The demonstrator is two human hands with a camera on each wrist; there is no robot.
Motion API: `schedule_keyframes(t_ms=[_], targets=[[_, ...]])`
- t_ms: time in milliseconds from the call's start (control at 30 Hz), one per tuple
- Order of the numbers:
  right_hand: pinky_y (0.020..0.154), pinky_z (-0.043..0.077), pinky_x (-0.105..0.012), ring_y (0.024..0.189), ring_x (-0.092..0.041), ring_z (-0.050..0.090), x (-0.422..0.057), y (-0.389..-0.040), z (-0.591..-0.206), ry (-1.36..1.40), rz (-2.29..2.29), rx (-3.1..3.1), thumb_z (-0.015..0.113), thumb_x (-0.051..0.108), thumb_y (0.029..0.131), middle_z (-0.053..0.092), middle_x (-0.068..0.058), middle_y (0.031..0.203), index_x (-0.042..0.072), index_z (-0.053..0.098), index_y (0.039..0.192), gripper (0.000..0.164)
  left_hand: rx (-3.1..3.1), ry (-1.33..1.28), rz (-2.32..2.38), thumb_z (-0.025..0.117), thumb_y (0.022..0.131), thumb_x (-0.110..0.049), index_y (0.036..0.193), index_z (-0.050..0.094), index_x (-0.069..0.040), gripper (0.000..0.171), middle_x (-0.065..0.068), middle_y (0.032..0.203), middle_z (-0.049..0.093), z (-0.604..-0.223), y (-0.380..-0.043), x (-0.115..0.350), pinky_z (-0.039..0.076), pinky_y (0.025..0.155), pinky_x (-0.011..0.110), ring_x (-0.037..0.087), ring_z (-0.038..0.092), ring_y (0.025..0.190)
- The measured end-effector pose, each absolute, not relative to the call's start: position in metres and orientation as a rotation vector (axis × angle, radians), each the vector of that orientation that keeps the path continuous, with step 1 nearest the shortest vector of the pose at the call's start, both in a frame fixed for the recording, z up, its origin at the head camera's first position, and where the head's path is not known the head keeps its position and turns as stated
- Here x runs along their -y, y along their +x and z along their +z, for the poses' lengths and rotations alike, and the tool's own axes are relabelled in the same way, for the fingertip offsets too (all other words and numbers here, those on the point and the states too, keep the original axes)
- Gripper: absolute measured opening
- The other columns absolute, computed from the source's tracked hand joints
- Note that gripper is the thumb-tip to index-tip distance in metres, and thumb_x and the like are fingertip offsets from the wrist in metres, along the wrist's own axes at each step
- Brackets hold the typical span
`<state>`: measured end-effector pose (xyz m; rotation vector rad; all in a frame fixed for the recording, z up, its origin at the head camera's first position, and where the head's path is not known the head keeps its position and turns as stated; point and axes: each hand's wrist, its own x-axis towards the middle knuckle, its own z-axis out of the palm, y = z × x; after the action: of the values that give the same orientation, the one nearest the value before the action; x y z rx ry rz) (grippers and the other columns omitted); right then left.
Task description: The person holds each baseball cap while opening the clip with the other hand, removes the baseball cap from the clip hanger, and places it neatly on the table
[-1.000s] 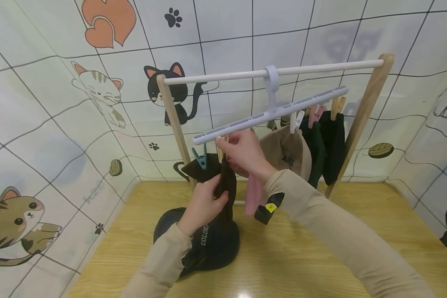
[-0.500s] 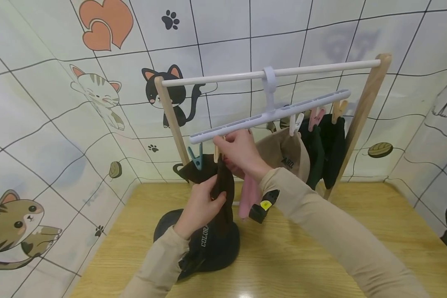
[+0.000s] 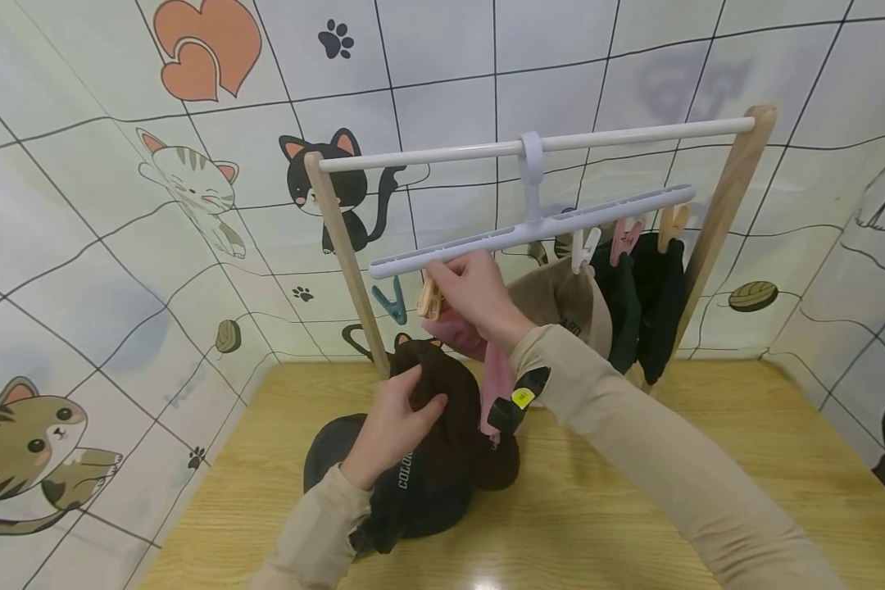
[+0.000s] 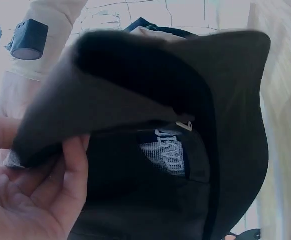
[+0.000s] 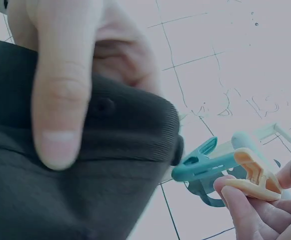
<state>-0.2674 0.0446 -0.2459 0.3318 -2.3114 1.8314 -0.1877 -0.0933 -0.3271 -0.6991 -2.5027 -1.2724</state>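
Note:
My left hand (image 3: 392,426) grips a dark brown cap (image 3: 453,393) below the left end of the white hanger (image 3: 472,242). In the left wrist view, fingers and thumb pinch the cap's edge, and its brim (image 4: 240,115) and a metal clasp show. My right hand (image 3: 479,295) pinches a pale orange clothespin (image 3: 429,301) under the hanger. The right wrist view shows that clothespin's jaws apart from the cap, with nothing between them. A teal clothespin (image 3: 392,301) hangs beside it, holding nothing. Pink fabric (image 3: 453,332) lies partly hidden behind my right hand.
A navy cap (image 3: 332,459) with white lettering lies on the wooden table (image 3: 605,508). To the right, a beige cap (image 3: 553,295) and dark green cloth items (image 3: 623,311) hang from white, pink and orange clothespins. The rack's rod (image 3: 442,154) and wooden posts (image 3: 726,205) frame the hanger.
The brown cap came off the teal and orange clothespins and dropped lower in my left hand. The hanger's left end rose slightly while my right hand kept the orange clothespin.

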Motion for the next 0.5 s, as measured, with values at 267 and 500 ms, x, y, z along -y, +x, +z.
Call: schedule_keyframes(t_ms=[267,500], targets=[[0.052,0.050,-0.031,0.059,-0.021,0.061,-0.049,-0.268,-0.245,0.328,1.889,2.346,0.054,0.022,0.085,0.061,-0.012,0.069,-0.001,0.067,0.067,0.031,2.469,-0.773,-1.427,0.059,0.083,-0.005,0.091,0.059,-0.010,0.010,-0.001,0.085,0.062,-0.340,-0.188,0.101,0.047,0.065,0.028,0.009,0.057,0.074],[0.050,0.046,-0.029,0.057,-0.015,0.052,-0.051,-0.261,-0.244,0.389,1.602,2.435,0.064,0.035,0.079,0.054,-0.004,0.056,0.004,0.059,0.059,0.037,2.508,-0.733,-1.586,0.056,0.084,0.001,0.099,0.059,-0.003,0.015,0.007,0.091,0.064,-0.350,-0.180,0.115,0.048,0.070,0.030,0.018,0.061,0.083]])
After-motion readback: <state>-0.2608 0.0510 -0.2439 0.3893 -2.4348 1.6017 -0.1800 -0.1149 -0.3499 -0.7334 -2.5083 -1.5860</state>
